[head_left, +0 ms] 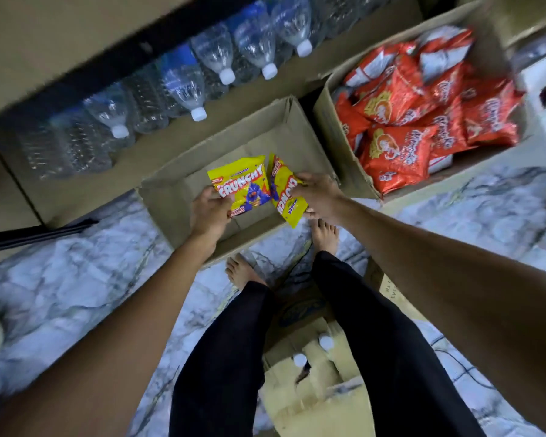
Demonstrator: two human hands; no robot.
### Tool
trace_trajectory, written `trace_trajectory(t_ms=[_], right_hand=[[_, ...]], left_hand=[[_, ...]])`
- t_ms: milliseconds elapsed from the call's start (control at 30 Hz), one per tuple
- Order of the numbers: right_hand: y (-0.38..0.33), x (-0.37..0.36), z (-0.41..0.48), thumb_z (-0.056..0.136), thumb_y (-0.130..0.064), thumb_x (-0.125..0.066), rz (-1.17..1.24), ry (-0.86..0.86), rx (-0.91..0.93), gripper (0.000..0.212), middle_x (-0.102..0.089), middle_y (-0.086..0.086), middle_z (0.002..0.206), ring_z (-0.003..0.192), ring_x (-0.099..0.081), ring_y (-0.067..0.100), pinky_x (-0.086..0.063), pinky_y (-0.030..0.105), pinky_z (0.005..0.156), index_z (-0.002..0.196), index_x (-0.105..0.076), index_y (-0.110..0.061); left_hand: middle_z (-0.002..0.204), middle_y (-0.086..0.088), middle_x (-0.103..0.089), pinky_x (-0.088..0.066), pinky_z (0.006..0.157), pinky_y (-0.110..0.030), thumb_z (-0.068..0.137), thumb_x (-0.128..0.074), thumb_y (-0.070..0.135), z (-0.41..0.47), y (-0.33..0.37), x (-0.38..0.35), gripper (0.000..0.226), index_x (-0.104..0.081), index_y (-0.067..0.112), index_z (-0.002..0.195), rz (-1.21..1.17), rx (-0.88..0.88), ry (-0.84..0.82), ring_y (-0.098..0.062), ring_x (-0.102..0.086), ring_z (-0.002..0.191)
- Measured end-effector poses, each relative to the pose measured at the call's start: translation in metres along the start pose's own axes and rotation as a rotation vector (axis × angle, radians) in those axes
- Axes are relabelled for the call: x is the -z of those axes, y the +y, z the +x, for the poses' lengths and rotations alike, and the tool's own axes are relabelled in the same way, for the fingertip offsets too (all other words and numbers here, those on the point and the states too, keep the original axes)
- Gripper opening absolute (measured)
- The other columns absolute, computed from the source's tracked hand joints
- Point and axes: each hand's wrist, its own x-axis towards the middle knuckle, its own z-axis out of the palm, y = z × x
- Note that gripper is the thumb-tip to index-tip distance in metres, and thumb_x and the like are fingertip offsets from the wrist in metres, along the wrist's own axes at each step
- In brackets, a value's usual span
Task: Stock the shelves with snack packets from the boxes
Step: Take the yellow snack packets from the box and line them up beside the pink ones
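Two yellow snack packets are held over an open cardboard box [177,197] on the floor. My left hand [208,212] grips the lower edge of the left yellow packet [241,181], which faces up and reads "Crunchy". My right hand [320,193] pinches the right yellow packet [282,192], which is turned sideways. Apart from these two packets, the box's brown bottom is bare. To the right stands a second cardboard box [338,137] heaped with several red snack packets [401,121].
A low shelf [85,187] behind the boxes holds several clear water bottles [183,83] lying with their white caps toward me. My bare feet [325,236] stand on marble floor beside the box. Flattened cardboard with two bottle caps [325,342] lies between my legs.
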Motion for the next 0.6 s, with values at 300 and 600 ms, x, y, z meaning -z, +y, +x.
trace_trajectory(t_ms=[300, 600], right_hand=[[-0.062, 0.011, -0.17, 0.079, -0.033, -0.071, 0.095, -0.021, -0.026, 0.039, -0.074, 0.004, 0.102, 0.081, -0.068, 0.024, -0.058, 0.058, 0.083, 0.118, -0.068, -0.028], [-0.127, 0.015, -0.326, 0.09, -0.018, -0.065, 0.297, -0.114, -0.014, 0.021, -0.074, 0.012, 0.106, 0.093, -0.072, 0.031, -0.059, 0.049, 0.076, 0.11, -0.066, -0.023]], left_hand=[[0.085, 0.009, -0.066, -0.053, 0.064, -0.021, 0.095, -0.066, 0.017, -0.162, 0.085, 0.051, 0.012, -0.06, 0.016, 0.104, -0.05, 0.048, -0.002, -0.005, -0.063, 0.079], [0.094, 0.0, -0.074, -0.054, 0.077, -0.035, 0.094, -0.067, 0.028, -0.291, 0.166, 0.099, 0.034, -0.059, 0.01, 0.122, -0.044, -0.062, -0.015, -0.017, -0.068, 0.086]])
